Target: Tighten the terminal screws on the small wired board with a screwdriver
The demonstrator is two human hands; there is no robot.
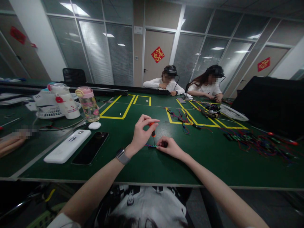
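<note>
My left hand (142,130), with a watch on its wrist, has its fingers closed round the orange and black handle of a screwdriver (153,130). The screwdriver stands nearly upright, its shaft pointing down at a small green circuit board (152,146) on the green table. Whether the tip sits in a screw is too small to tell. At the board's right end, my right hand (169,147) rests on the table with thumb and forefinger pinched on its edge. Thin coloured wires run out from the board's left side.
Left of my hands lie a black phone (91,148), a white power bank (68,146) and a white earbud case (94,125). Bottles (88,104) stand behind them. To the right is a heap of wired boards (258,144). Two people sit across the table (190,164); another person's hand is at far left.
</note>
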